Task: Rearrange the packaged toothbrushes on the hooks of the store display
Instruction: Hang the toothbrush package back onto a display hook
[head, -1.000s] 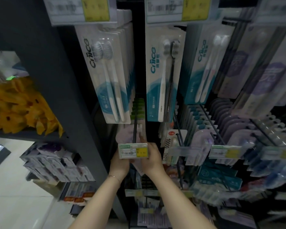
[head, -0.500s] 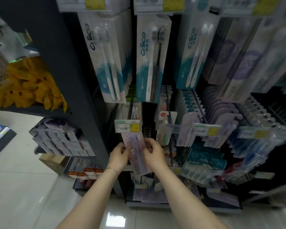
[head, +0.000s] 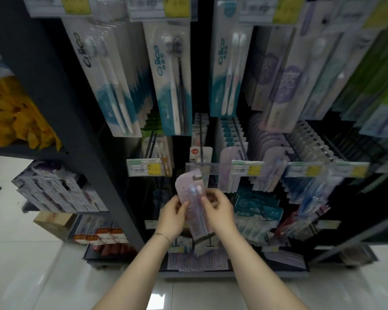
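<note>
A pale lilac toothbrush pack (head: 189,189) with a rounded top is held free of the display, below the middle row of hooks. My left hand (head: 171,217) grips its left edge and my right hand (head: 218,210) pinches its right edge, fingers curled over the front. The pack's top sits just under a hook with a clear price strip (head: 198,167). To its left is a hook with a green and yellow price tag (head: 145,167). More lilac packs (head: 230,166) hang on the hook to the right.
Tall Cnice toothbrush packs (head: 173,86) hang on the top row. Teal packs (head: 255,211) hang low right, more packs lie on the bottom shelf (head: 197,260). A dark upright post (head: 81,121) borders the display on the left, with yellow goods (head: 14,113) beyond. Pale floor tiles lie below.
The lilac pack has come off the left hook with the green and yellow tag and moved right and down in both hands. The view has pulled back from the display.
</note>
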